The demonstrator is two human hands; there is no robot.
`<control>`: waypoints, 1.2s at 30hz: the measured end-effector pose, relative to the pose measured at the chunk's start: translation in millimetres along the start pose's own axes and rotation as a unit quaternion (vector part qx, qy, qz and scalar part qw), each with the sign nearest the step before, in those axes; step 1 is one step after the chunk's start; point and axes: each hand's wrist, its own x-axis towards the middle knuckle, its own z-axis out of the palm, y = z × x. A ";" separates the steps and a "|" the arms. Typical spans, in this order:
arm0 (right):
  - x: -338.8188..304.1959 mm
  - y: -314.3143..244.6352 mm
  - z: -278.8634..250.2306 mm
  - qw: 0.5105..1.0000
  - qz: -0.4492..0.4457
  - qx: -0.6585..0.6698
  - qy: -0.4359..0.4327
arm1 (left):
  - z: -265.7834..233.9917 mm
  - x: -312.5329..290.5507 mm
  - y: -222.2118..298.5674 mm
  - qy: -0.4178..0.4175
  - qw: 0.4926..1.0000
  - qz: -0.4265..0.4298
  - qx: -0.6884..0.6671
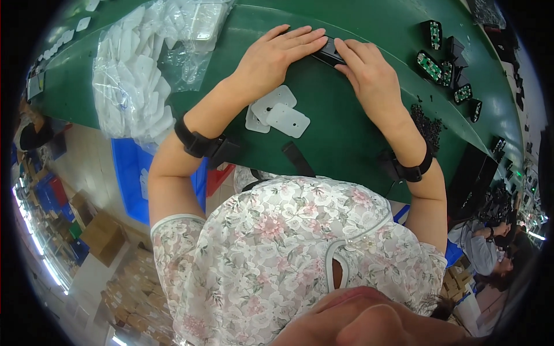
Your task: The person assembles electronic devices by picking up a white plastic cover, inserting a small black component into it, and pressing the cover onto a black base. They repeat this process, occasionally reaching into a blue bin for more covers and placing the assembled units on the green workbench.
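Note:
At the far middle of the table lies a small black oblong plastic case [329,52], partly hidden by my hands. My left hand [276,56] is stretched out palm down, its fingertips resting against the case's left end. Around the right end, the fingers and thumb of my right hand [370,70] close on the case. Nearer to me, below my left hand, several white rounded plates [289,120] with small dark holes overlap on the table. A black strap [298,159] lies by the near edge. Both my wrists wear black bands.
Clear plastic bags of white plates [130,75] cover the table's left. On the right are open black cases with green circuit boards [429,65] and a pile of small black parts [426,124]. A blue bin [130,184] stands below the left edge. Another person [482,248] sits lower right.

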 end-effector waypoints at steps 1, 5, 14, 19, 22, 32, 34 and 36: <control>-3.0 -2.4 0.8 1.000 0.004 0.001 -0.004 | -1.8 -0.8 2.6 -0.006 0.999 0.006 0.033; -7.2 -2.9 -1.5 1.000 0.015 0.005 0.017 | -4.6 0.5 10.3 -0.006 0.998 0.011 0.065; 26.5 45.7 -19.2 0.897 0.214 0.361 -0.139 | 12.7 33.0 13.6 0.116 0.989 -0.025 0.089; 18.4 26.1 -11.8 0.790 0.226 0.570 0.015 | 3.7 37.1 38.9 0.044 0.802 -0.308 -0.509; 21.3 34.2 -7.0 0.820 0.220 0.528 0.029 | -1.8 41.7 37.0 0.015 0.815 -0.320 -0.483; 79.6 118.7 14.7 0.914 0.190 0.354 -0.051 | -26.5 -39.8 15.5 0.081 0.926 -0.300 -0.213; 89.1 120.4 8.3 0.925 0.191 0.316 -0.095 | -31.2 -54.6 20.4 0.098 0.935 -0.285 -0.184; 88.1 140.1 19.0 0.930 0.186 0.304 -0.088 | -33.2 -64.4 27.4 0.098 0.934 -0.301 -0.169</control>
